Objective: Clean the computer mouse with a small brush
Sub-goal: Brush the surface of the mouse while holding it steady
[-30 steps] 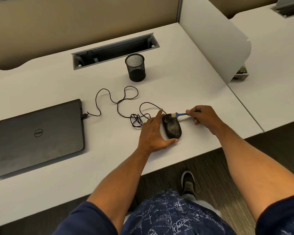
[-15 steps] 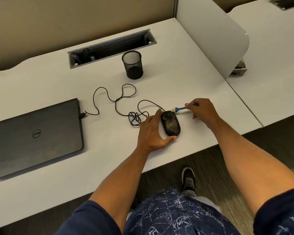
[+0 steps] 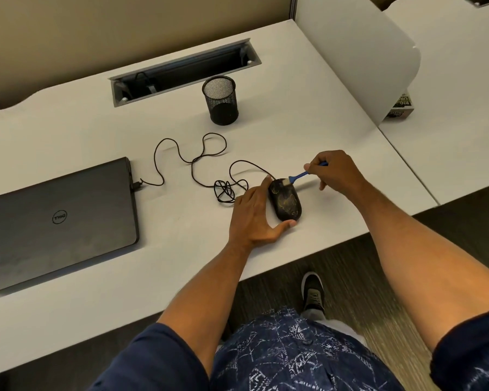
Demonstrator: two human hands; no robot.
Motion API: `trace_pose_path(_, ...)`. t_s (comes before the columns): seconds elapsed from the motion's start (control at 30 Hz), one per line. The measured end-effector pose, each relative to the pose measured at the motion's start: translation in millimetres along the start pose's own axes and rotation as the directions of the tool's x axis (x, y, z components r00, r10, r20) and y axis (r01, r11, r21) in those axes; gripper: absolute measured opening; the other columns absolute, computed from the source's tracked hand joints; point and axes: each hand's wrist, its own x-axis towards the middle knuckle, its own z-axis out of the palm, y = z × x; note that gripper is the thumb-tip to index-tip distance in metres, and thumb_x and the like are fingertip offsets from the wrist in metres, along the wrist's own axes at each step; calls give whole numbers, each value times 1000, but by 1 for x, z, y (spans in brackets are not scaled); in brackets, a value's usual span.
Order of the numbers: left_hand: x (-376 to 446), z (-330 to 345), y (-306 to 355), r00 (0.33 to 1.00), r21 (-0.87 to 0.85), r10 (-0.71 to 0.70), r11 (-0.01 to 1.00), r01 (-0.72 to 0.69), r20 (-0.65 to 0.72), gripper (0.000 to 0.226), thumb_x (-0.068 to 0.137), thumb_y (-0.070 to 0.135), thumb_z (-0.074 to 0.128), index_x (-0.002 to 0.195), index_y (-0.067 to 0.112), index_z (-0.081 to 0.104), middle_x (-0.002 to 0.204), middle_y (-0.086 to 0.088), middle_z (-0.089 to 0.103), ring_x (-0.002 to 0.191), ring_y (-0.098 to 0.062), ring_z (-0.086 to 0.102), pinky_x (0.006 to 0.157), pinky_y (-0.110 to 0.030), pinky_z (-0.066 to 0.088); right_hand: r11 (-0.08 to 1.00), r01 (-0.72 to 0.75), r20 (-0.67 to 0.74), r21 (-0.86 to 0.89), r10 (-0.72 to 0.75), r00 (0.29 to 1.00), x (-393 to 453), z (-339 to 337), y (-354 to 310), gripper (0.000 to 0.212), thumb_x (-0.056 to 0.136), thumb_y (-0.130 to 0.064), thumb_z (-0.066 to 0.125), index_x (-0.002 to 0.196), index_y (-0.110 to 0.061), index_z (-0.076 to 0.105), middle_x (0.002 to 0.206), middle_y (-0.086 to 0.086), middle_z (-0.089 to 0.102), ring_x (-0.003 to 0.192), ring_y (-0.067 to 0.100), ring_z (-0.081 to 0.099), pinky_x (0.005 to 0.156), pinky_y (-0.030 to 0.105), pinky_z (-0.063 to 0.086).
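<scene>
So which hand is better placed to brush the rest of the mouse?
The right hand: it already pinches the brush, bristles on the mouse's far end. The left hand lies along the mouse's side, steadying it.

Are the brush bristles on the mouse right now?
Touching. The head view shows the brush bristles lying on the front top of the mouse, no gap visible.
</scene>
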Motion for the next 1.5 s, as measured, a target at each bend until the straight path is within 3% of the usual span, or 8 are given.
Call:
trace_pose_path(0.43, 1, 1, -1, 1000, 9, -1, 1000, 1, 16, 118, 71, 92, 53, 160, 19, 25, 151, 1, 50, 134, -17, 48, 110, -37, 38, 1000, 3, -118, 8, -2, 993, -3, -2, -4, 25, 94, -25, 69, 85, -2, 68, 73, 5, 62, 53, 15, 58, 48, 19, 45)
trace_pose_path(0.57, 1, 1, -1, 1000, 9, 1, 1000, -1, 25, 118, 72, 90, 54, 160, 19, 24, 152, 2, 50, 135, -18, 48, 110, -36, 37, 999, 33, 14, 34, -33, 999, -4, -1, -4, 28, 92, -28, 71, 85, -1, 70, 72, 8, 61, 48, 16, 57, 46, 17, 47)
trace_pose_path(0.7, 1, 0, -1, 1000, 8, -2, 1000, 2, 20, 118, 71, 92, 52, 160, 19, 24, 152, 2, 50, 134, -17, 48, 110, -36, 36, 1000, 3, -82, 2, -3, 997, -3, 0, -1, 26, 92, -27, 70, 82, -3, 69, 68, 3, 61, 50, 14, 58, 41, 10, 42)
trace_pose_path(0.83, 1, 1, -1, 1000, -3, -1, 1000, 1, 20, 118, 72, 91, 53, 161, 19, 24, 152, 3, 50, 134, -17, 48, 109, -35, 36, 999, 17, 22, 30, -17, 1000, -4, -2, 3, 28, 92, -31, 71, 83, -4, 71, 71, 9, 62, 46, 15, 58, 51, 23, 48)
trace_pose_path(1.0, 0, 1, -1, 1000, -1, 4, 1000, -4, 6, 117, 71, 89, 56, 160, 19, 26, 151, 3, 50, 133, -16, 48, 109, -35, 37, 1000, -3, -76, 7, 4, 997, -4, -2, 4, 26, 92, -27, 71, 81, -3, 70, 63, 2, 60, 45, 14, 56, 41, 11, 42)
trace_pose_path(1.17, 0, 1, -2, 1000, -7, 4, 1000, -4, 3, 116, 71, 89, 57, 159, 19, 26, 148, 3, 52, 130, -16, 49, 108, -34, 38, 1000, 7, 31, 2, -7, 1000, -5, -4, 2, 26, 91, -27, 72, 83, -2, 71, 67, 7, 61, 46, 17, 56, 48, 20, 45)
trace_pose_path(1.3, 0, 2, -2, 1000, 6, 7, 1000, -7, 0, 115, 71, 89, 57, 159, 20, 28, 149, 4, 51, 131, -15, 48, 107, -33, 37, 1000, -2, -85, -7, 1, 996, -4, -6, 3, 26, 91, -25, 71, 81, -1, 69, 61, 3, 58, 47, 17, 56, 44, 18, 44)
trace_pose_path(1.5, 0, 2, -2, 1000, -7, 13, 1000, -13, -12, 115, 72, 87, 59, 159, 20, 28, 146, 4, 54, 130, -14, 49, 106, -31, 36, 998, 17, 11, -61, -16, 1000, -6, -4, 0, 25, 91, -26, 71, 81, -3, 69, 60, 1, 57, 46, 18, 56, 44, 16, 42)
